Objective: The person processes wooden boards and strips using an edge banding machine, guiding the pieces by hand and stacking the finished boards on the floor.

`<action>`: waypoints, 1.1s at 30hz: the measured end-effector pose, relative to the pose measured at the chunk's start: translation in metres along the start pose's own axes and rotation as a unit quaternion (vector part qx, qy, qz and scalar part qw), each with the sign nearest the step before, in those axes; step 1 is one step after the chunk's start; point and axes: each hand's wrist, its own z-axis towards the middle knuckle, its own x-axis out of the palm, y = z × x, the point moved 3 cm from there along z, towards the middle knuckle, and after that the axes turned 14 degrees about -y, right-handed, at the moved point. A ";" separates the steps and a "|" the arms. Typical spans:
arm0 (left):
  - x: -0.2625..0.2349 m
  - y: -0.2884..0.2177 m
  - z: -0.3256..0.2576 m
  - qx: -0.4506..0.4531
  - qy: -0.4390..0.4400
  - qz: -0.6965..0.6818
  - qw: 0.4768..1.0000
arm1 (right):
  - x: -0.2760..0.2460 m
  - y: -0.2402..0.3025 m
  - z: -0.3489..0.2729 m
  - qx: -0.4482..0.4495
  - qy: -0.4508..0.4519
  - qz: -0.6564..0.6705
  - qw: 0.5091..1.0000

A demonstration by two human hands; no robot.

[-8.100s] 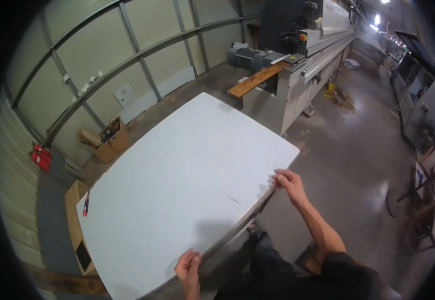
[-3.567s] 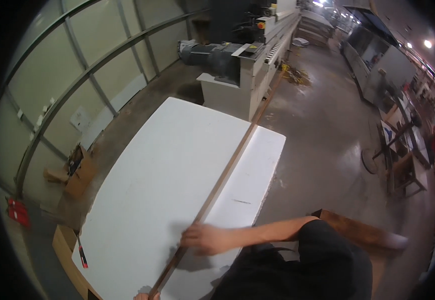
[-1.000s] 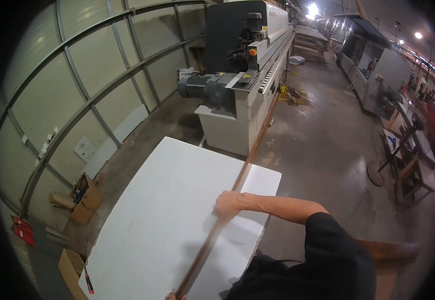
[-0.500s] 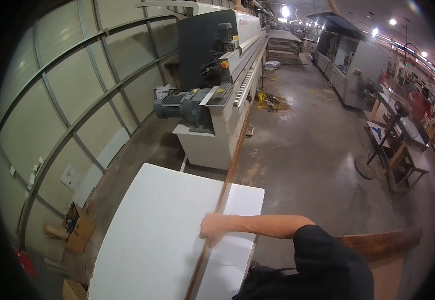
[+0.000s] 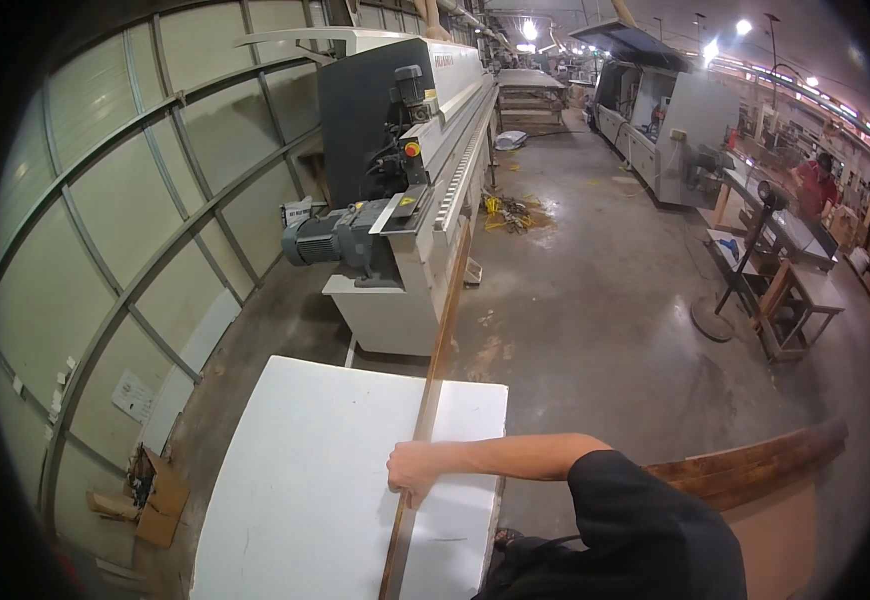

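My right hand (image 5: 417, 470) is closed around a long, narrow brown wooden strip (image 5: 441, 352). Its arm, in a black short sleeve, reaches in from the lower right. Beneath the hand lies a large white board (image 5: 290, 470), which the strip crosses lengthwise. From there the strip runs away from me, along the right side of a long grey-and-white machine (image 5: 380, 312). The strip's near end leaves the picture at the lower edge. My left hand is out of view.
A motor (image 5: 330, 235) juts from the machine's near end. Brown boards (image 5: 755, 462) lie at my right. An open cardboard box (image 5: 165, 500) stands by the left wall. Farther right are a stand with a round base (image 5: 712, 322), a workbench (image 5: 800, 300) and a person in red (image 5: 815, 188).
The whole view has shifted a little, so the machine and white board appear farther left and lower. My right hand stays closed around the wooden strip.
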 end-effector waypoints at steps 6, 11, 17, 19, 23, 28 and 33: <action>0.002 0.002 -0.006 -0.011 -0.003 0.021 1.000 | 0.001 0.000 -0.001 0.020 0.013 0.001 1.000; -0.009 -0.007 -0.004 -0.010 -0.008 0.032 0.999 | -0.003 0.003 -0.001 0.013 0.011 0.008 1.000; -0.014 -0.021 0.006 -0.001 0.018 0.005 1.000 | -0.006 0.004 0.000 0.034 0.035 0.003 0.999; -0.013 -0.022 0.007 -0.044 0.038 -0.012 0.998 | -0.006 0.004 0.000 0.038 0.040 0.000 0.998; -0.012 -0.024 0.004 -0.043 0.032 0.016 0.998 | -0.007 0.005 -0.001 0.018 0.014 -0.002 1.000; -0.002 -0.015 0.006 -0.054 0.035 0.005 0.998 | -0.006 0.005 0.000 0.045 0.035 -0.005 0.998; 0.011 -0.005 0.007 -0.031 0.032 0.009 0.999 | -0.011 0.008 -0.002 0.049 0.035 -0.009 0.998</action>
